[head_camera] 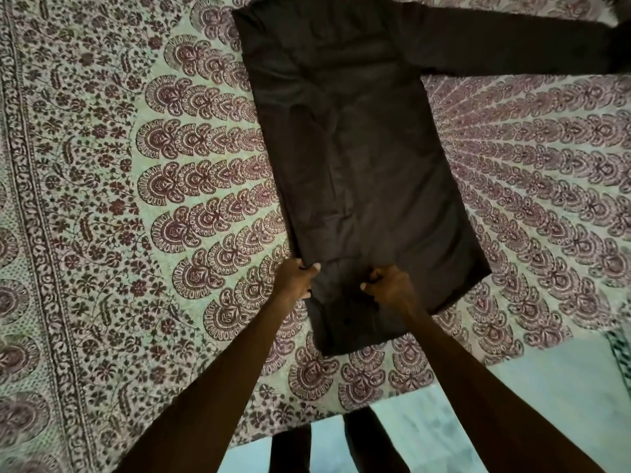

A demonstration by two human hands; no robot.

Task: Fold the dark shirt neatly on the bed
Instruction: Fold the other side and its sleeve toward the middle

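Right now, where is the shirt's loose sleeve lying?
In the head view the sleeve stretches flat toward the upper right across the patterned bedspread, far from the left hand and right hand gripping the dark shirt at its near end.

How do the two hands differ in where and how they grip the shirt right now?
The left hand pinches the shirt at its left edge, partly over the bedsheet; the right hand bunches cloth further in, wholly over the shirt. The left sits slightly farther up the shirt. Both are closed on cloth near the hem.

dark brown shirt (358, 172), maroon paisley-print bedsheet (136, 199)
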